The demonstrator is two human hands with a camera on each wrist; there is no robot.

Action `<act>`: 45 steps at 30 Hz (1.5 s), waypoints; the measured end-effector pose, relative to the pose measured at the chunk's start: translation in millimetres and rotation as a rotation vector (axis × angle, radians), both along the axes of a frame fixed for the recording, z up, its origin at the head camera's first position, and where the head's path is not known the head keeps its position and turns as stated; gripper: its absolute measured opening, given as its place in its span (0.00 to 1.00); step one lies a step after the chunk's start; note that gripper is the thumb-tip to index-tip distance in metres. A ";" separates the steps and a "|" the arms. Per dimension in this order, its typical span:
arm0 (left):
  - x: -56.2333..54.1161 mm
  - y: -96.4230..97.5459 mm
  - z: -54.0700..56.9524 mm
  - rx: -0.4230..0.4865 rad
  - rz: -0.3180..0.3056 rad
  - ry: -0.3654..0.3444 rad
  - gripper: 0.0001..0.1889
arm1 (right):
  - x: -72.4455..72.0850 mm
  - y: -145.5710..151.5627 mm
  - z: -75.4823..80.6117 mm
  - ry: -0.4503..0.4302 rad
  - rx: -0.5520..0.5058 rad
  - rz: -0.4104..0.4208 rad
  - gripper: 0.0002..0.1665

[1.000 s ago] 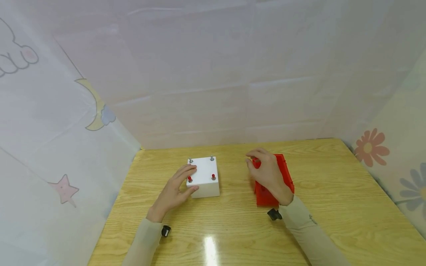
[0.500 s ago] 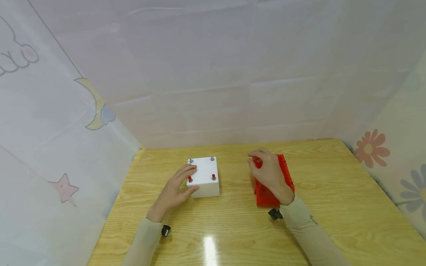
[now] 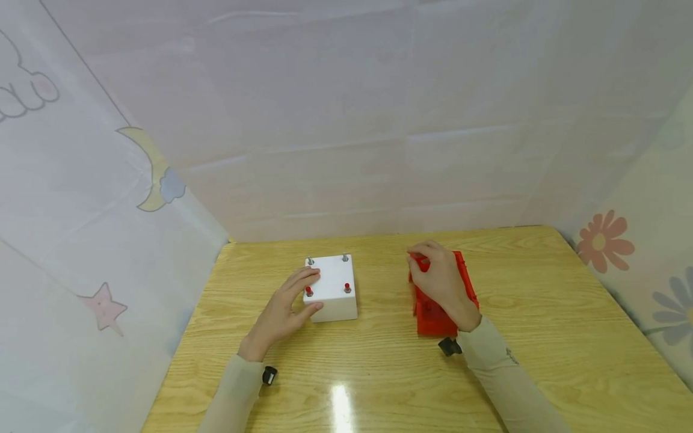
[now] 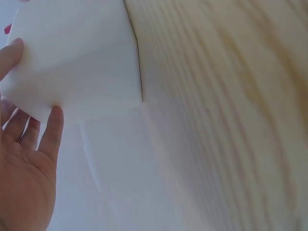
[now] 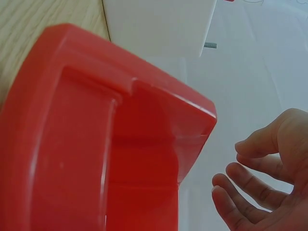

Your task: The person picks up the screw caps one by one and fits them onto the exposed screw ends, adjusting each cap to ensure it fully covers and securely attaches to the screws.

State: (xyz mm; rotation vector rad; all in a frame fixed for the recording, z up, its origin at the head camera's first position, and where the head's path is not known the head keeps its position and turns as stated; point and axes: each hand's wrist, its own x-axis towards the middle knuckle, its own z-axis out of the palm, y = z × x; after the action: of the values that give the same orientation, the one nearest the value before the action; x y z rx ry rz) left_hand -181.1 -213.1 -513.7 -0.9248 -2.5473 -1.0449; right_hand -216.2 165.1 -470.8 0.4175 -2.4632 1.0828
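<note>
My left hand (image 3: 278, 316) grips the near left corner of a white box (image 3: 337, 310), with the thumb on the front face and fingers over the top and left side. Metal bolts stand up from the box's top. Red caps (image 3: 347, 287) cover the two near bolts, while the two far bolts (image 3: 344, 258) are bare. Over the far part of a red open bin (image 3: 435, 326) is my right hand (image 3: 441, 279), fingers loosely curved and thumb close to the index finger. In the right wrist view nothing shows between those fingers. Most of the bin's contents are hidden.
The wooden table (image 3: 379, 373) runs back to a pale cloth (image 3: 335, 150) hanging behind it. Patterned cloth also hangs at both sides. A black wrist camera (image 3: 269, 376) sits at the left cuff, and another (image 3: 449, 347) at the right.
My right hand has shifted slightly to the right over the red bin, its thumb and index finger closer together. The left hand and white box have stayed in place.
</note>
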 end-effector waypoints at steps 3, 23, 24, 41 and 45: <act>-0.4 0.5 0.4 -0.009 0.001 -0.003 0.32 | 0.1 1.4 -0.2 0.004 0.002 -0.003 0.08; -0.7 1.7 2.6 -0.102 0.034 0.090 0.37 | -1.5 14.0 0.1 0.018 0.000 -0.038 0.09; -1.0 1.6 2.3 -0.097 0.031 0.086 0.37 | -1.6 14.6 0.2 0.014 0.001 -0.038 0.09; 0.7 -2.9 0.5 -0.063 0.013 0.038 0.37 | -2.4 20.7 3.5 -0.018 0.026 -0.013 0.09; 1.5 -3.3 0.4 -0.055 0.011 0.026 0.36 | -2.0 20.9 3.1 -0.025 0.029 -0.018 0.10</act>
State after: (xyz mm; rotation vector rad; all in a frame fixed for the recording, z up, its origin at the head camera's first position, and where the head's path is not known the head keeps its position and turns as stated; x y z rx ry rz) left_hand -179.6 -216.4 -513.3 -0.9316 -2.5691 -0.9581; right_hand -218.1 186.0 -467.7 0.3922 -2.5018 1.0526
